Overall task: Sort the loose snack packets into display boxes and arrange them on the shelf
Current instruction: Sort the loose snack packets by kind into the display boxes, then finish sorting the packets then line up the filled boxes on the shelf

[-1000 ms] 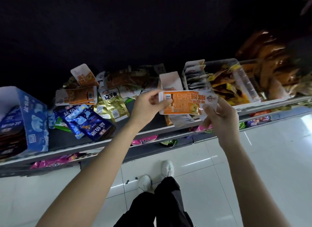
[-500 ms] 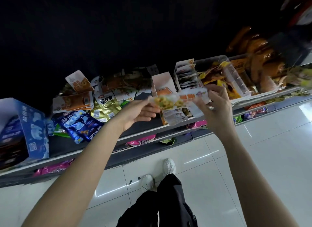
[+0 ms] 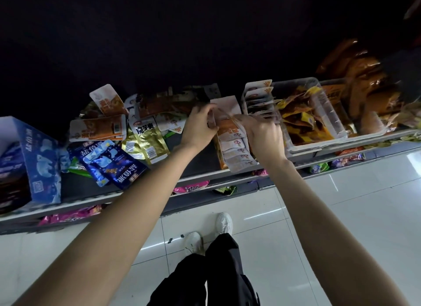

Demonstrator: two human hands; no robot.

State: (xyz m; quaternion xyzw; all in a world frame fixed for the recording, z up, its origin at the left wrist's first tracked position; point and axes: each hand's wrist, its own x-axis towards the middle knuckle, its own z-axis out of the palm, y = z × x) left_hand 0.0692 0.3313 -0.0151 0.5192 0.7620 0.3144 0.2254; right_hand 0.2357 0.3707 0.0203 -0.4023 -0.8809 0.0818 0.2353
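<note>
An orange display box [image 3: 221,156] stands on the shelf [image 3: 141,188], its flap up and a row of white-and-orange packets [image 3: 238,152] inside. Both hands hold one more orange-and-white packet [image 3: 227,124] over the back of that row. My left hand [image 3: 200,123] pinches its left edge; my right hand [image 3: 262,132] grips its right side and hides part of the row. Loose packets lie to the left: orange-and-white ones [image 3: 98,130], a gold one [image 3: 145,141], blue ones [image 3: 114,162].
A blue carton [image 3: 38,159] stands at the shelf's left end. Right of the display box are a second box of upright packets [image 3: 257,98] and a clear bin [image 3: 306,147] of yellow-brown packets. More packets lie on the lower shelf [image 3: 191,188]. White floor tiles lie below.
The packet I held flat in front of me has been turned and carried forward and down into the orange display box; both hands moved with it.
</note>
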